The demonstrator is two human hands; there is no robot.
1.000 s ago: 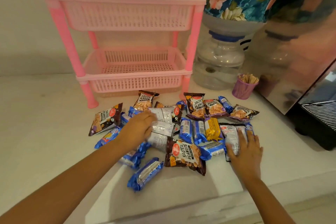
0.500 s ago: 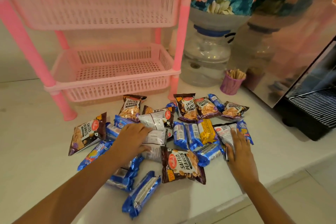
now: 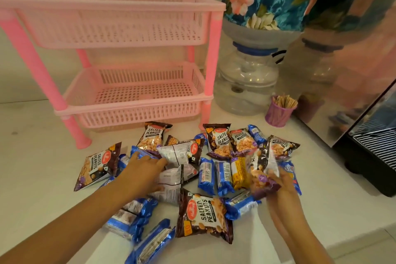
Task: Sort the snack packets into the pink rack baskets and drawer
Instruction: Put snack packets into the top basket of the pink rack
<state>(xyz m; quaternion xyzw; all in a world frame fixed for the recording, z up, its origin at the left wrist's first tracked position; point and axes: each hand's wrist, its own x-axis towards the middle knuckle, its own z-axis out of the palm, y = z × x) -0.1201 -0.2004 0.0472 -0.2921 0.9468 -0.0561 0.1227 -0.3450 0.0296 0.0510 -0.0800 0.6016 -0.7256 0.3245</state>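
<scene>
Counter (image 3: pixel 32 178) holds packets (image 3: pixel 203 218) (heaped), rack (image 3: pixel 132 105).

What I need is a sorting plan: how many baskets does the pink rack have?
2: the upper basket on top, and the lower basket directly beneath it. Both look empty, and none seems hidden.

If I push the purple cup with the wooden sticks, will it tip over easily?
Probably yes. The purple cup looks small and narrow at its base, and the wooden sticks rise above its rim, so it seems top-heavy. It appears light, so a low push may slide it across the counter instead.
</scene>
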